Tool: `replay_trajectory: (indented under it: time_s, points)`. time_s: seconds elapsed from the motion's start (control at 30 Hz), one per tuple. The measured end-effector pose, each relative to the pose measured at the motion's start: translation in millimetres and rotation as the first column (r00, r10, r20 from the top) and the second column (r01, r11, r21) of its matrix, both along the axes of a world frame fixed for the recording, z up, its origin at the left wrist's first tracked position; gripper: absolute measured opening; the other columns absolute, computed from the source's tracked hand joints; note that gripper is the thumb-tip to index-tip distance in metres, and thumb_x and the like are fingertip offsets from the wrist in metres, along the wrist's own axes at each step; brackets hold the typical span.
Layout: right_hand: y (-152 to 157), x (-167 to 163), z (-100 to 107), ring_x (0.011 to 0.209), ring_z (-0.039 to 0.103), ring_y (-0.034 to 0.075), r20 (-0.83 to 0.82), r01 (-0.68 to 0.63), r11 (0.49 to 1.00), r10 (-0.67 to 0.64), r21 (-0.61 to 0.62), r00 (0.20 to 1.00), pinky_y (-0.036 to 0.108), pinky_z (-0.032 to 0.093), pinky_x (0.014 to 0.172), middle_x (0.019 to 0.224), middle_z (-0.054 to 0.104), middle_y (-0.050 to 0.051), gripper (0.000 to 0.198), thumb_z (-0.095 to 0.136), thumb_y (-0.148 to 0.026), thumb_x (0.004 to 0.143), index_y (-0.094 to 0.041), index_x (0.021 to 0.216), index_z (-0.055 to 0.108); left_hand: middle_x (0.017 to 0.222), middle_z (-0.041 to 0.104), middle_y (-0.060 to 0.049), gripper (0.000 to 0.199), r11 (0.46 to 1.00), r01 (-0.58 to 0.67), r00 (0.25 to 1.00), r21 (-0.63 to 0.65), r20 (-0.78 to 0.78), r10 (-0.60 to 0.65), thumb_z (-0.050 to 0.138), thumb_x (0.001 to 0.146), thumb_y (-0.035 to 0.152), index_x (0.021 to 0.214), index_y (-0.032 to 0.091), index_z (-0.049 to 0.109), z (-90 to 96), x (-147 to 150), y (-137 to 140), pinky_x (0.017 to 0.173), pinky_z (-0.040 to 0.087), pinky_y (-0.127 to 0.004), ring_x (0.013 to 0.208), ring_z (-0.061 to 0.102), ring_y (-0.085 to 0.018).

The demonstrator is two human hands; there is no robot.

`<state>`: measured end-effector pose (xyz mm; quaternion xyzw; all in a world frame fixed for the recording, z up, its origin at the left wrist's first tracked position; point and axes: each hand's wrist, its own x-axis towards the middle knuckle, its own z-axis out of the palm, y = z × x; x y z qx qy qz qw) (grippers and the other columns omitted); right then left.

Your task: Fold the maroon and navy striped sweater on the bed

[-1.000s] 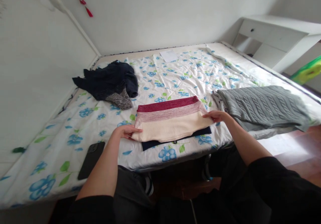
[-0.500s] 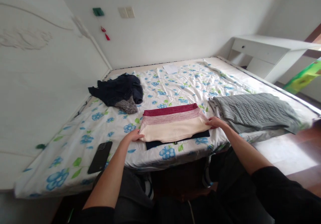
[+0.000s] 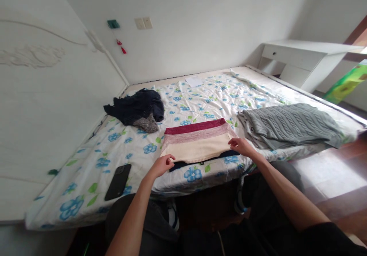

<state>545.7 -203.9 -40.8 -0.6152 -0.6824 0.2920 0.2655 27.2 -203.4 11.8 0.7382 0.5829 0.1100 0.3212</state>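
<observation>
A folded sweater lies flat on the bed in front of me, with a dark red band, a mottled pink band and a cream part. A strip of navy cloth shows under its near edge. Over the sweater's near left corner is my left hand, its fingers loosely bent and apart. My right hand hovers by the right edge, fingers curved and spread. Neither hand visibly grips the fabric, though whether the fingertips touch it is hard to see.
A crumpled dark garment lies on the floral bedsheet at the left. Nearer me is a black phone. Folded grey cable-knit clothing sits right, and a white paper farther back. A white desk stands beyond the bed.
Both hands have let go of the sweater's side edges and moved inward over it. The sweater stays in place; the view has shifted slightly.
</observation>
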Motion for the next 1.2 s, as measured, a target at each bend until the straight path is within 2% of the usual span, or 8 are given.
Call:
replay_trajectory:
  time_s: [0.23,0.37,0.47,0.6,0.8,0.97,1.1,1.2]
  points:
    - [0,-66,-8,0.090,0.081,0.021,0.101,-0.264,0.964,0.267,-0.036,0.959,0.025,0.056,0.083,0.095,0.086,0.006,0.021,0.074,-0.007,0.089,-0.018,0.103,0.085,0.098,0.078,-0.003,0.011,0.970,0.224,0.957,0.090,-0.206,-0.202,0.079,0.088,0.023,0.098,0.024,0.076,-22.4,66,5,0.080,0.046,-0.030,0.093,0.073,-0.022]
    - [2,-80,-11,0.102,0.079,0.023,0.240,-0.344,0.938,0.343,-0.038,0.908,0.026,0.055,0.090,0.114,0.084,0.009,0.032,0.079,-0.005,0.084,-0.017,0.113,0.085,0.109,0.081,-0.006,0.016,0.964,0.227,0.935,0.137,-0.308,-0.176,0.076,0.092,0.017,0.107,0.023,0.079,-33.2,84,1,0.086,0.050,-0.030,0.104,0.076,-0.024]
    - [1,-85,-11,0.107,0.078,0.023,0.314,-0.326,0.944,0.323,-0.045,0.893,0.026,0.053,0.090,0.122,0.082,0.010,0.032,0.077,-0.009,0.090,-0.018,0.119,0.084,0.113,0.083,-0.008,0.017,0.968,0.201,0.929,0.153,-0.343,-0.138,0.072,0.098,0.021,0.111,0.022,0.083,-35.7,87,1,0.089,0.051,-0.031,0.108,0.077,-0.025]
    - [-2,-90,-7,0.107,0.078,0.023,0.373,-0.282,0.958,0.282,-0.056,0.884,0.025,0.051,0.087,0.123,0.083,0.009,0.027,0.070,-0.014,0.098,-0.020,0.120,0.085,0.108,0.085,-0.009,0.020,0.966,0.219,0.922,0.134,-0.353,-0.160,0.068,0.102,0.027,0.101,0.022,0.087,-30.3,83,7,0.089,0.052,-0.032,0.108,0.078,-0.026]
    - [-7,-94,5,0.102,0.078,0.022,0.407,-0.254,0.966,0.250,-0.046,0.879,0.026,0.049,0.084,0.119,0.085,0.008,0.026,0.068,-0.017,0.099,-0.020,0.119,0.085,0.102,0.083,-0.005,0.013,0.947,0.276,0.918,0.163,-0.338,-0.209,0.073,0.092,0.026,0.093,0.024,0.086,-16.7,71,20,0.085,0.051,-0.031,0.100,0.076,-0.024]
    - [-9,-98,1,0.102,0.079,0.022,0.401,-0.312,0.947,0.315,-0.075,0.860,0.026,0.051,0.086,0.117,0.087,0.007,0.028,0.071,-0.015,0.095,-0.021,0.115,0.088,0.100,0.083,-0.004,0.014,0.956,0.283,0.909,0.070,-0.339,-0.244,0.074,0.089,0.020,0.097,0.025,0.085,-25.0,70,16,0.080,0.048,-0.029,0.096,0.076,-0.024]
    - [1,-89,-6,0.095,0.081,0.022,0.281,-0.337,0.934,0.358,-0.120,0.891,0.025,0.053,0.084,0.104,0.089,0.005,0.022,0.075,-0.012,0.091,-0.022,0.104,0.090,0.103,0.083,-0.004,0.022,0.959,0.281,0.912,0.026,-0.319,-0.259,0.079,0.086,0.019,0.107,0.026,0.083,-30.6,71,12,0.081,0.047,-0.028,0.101,0.077,-0.024]
    - [13,-61,-6,0.087,0.080,0.021,0.183,-0.329,0.934,0.351,-0.142,0.918,0.024,0.053,0.079,0.094,0.088,0.003,0.015,0.083,-0.014,0.087,-0.022,0.098,0.090,0.096,0.081,-0.001,0.024,0.978,0.207,0.920,-0.011,-0.337,-0.199,0.080,0.086,0.019,0.108,0.027,0.080,-25.7,61,13,0.077,0.045,-0.028,0.095,0.076,-0.024]
